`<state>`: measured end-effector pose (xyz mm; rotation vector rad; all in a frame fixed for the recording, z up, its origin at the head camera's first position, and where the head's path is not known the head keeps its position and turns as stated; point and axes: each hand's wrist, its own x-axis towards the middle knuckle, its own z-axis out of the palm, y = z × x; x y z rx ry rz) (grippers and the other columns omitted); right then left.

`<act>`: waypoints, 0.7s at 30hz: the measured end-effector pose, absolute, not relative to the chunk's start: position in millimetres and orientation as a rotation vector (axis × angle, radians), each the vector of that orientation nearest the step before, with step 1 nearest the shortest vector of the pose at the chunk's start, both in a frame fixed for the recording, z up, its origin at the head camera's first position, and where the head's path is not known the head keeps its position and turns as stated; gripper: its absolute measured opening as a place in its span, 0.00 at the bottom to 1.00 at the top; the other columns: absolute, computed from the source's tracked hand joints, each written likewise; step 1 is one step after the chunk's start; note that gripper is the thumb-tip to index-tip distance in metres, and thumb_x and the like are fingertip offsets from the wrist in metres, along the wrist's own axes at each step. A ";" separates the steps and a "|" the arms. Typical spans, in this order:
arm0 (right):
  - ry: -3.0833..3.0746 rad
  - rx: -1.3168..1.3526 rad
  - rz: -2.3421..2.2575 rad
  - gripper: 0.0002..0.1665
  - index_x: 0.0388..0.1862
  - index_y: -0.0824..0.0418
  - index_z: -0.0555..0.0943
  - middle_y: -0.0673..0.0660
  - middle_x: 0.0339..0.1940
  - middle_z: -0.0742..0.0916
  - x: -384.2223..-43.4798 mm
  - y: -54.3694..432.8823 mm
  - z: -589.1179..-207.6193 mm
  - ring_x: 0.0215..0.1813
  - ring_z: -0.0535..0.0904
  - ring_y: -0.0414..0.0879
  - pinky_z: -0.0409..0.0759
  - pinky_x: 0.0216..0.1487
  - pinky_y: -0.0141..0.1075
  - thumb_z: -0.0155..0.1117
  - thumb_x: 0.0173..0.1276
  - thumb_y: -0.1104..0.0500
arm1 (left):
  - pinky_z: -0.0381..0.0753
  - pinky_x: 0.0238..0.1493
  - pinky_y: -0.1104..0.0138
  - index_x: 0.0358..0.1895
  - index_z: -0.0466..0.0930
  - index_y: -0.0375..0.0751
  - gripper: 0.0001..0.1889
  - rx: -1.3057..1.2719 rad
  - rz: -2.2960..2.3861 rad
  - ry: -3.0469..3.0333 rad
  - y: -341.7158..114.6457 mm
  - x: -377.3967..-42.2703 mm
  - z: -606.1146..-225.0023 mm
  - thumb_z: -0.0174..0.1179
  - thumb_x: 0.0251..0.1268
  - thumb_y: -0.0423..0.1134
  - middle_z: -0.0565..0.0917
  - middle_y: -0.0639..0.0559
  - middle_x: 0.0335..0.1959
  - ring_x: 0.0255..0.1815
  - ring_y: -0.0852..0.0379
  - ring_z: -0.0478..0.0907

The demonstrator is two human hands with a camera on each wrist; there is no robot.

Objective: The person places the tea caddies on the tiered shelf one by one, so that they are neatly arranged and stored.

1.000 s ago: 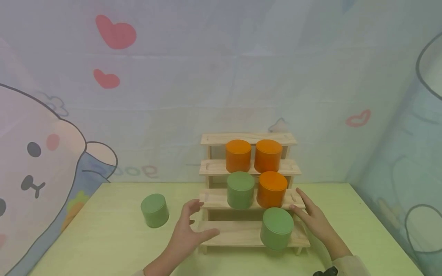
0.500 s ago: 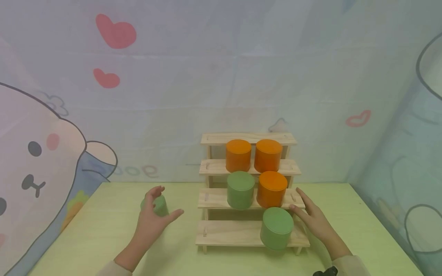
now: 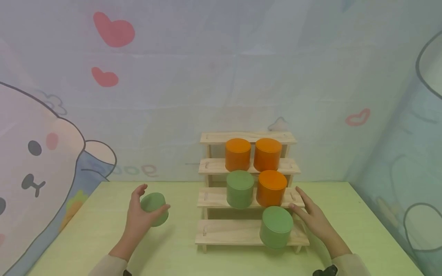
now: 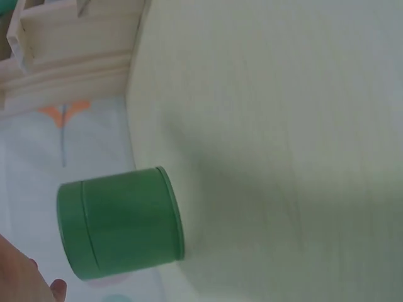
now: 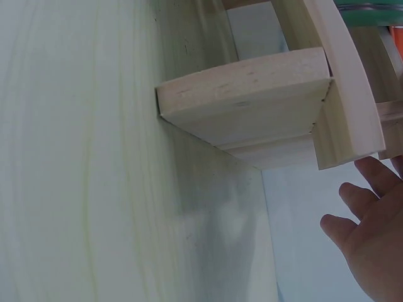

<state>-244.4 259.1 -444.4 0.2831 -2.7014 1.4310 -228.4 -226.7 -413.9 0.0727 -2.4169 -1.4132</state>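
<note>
My left hand [image 3: 139, 216] is beside a lidded green canister [image 3: 152, 203] on the table, its thumb in front and fingers spread behind. In the left wrist view a gap shows between the fingers [image 4: 25, 277] and that canister [image 4: 123, 223]. My right hand [image 3: 315, 218] rests at the right end of a stepped wooden rack [image 3: 228, 232], thumb and forefinger at the second board from the bottom. Loosely extended fingertips [image 5: 356, 198] meet the board's end in the right wrist view. A green canister [image 3: 276, 227] stands on the lowest board.
The second board holds another green canister [image 3: 239, 189] beside an orange canister [image 3: 271, 188]. Above them, two more orange canisters share the third board. The top board [image 3: 248, 137] is bare. A printed cloth [image 3: 221, 76] hangs behind the pale green table [image 3: 183, 260].
My left hand has moved left, from the rack's left end over to the canister on the table. The right hand has stayed at the rack's right end.
</note>
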 end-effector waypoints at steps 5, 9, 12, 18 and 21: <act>-2.702 0.286 1.434 0.43 0.79 0.58 0.45 0.69 0.77 0.53 -244.4 258.9 -444.2 0.75 0.47 0.71 0.51 0.66 0.71 0.50 0.76 0.45 | 0.58 0.65 0.36 0.74 0.46 0.38 0.54 0.085 -1.425 -2.403 -233.3 -233.7 -421.3 0.75 0.49 0.43 0.56 0.38 0.73 0.73 0.37 0.51; -2.701 0.289 1.449 0.42 0.79 0.57 0.45 0.68 0.78 0.52 -244.3 258.8 -443.5 0.75 0.46 0.71 0.51 0.66 0.71 0.49 0.76 0.45 | 0.56 0.67 0.37 0.75 0.44 0.36 0.55 0.103 -1.419 -2.406 -237.9 -239.1 -428.1 0.75 0.49 0.42 0.56 0.37 0.73 0.74 0.38 0.50; -2.697 0.286 1.460 0.42 0.79 0.57 0.45 0.68 0.78 0.52 -244.0 258.8 -443.1 0.75 0.46 0.71 0.51 0.65 0.71 0.50 0.76 0.45 | 0.54 0.68 0.37 0.76 0.40 0.37 0.57 0.118 -1.428 -2.431 -242.0 -243.4 -433.3 0.75 0.49 0.42 0.54 0.36 0.74 0.75 0.37 0.48; -2.699 0.282 1.454 0.43 0.79 0.58 0.45 0.69 0.77 0.52 -242.8 258.5 -443.3 0.74 0.47 0.72 0.52 0.65 0.71 0.50 0.76 0.45 | 0.56 0.67 0.37 0.76 0.33 0.42 0.60 0.139 -1.483 -2.494 -250.5 -249.4 -445.1 0.74 0.51 0.44 0.51 0.35 0.75 0.74 0.34 0.48; -2.698 0.287 1.455 0.43 0.79 0.58 0.44 0.69 0.77 0.52 -242.9 258.3 -443.6 0.74 0.46 0.72 0.52 0.65 0.70 0.50 0.76 0.45 | 0.57 0.67 0.38 0.77 0.31 0.43 0.61 0.144 -1.518 -2.512 -253.1 -251.4 -450.9 0.73 0.51 0.45 0.50 0.35 0.75 0.73 0.33 0.51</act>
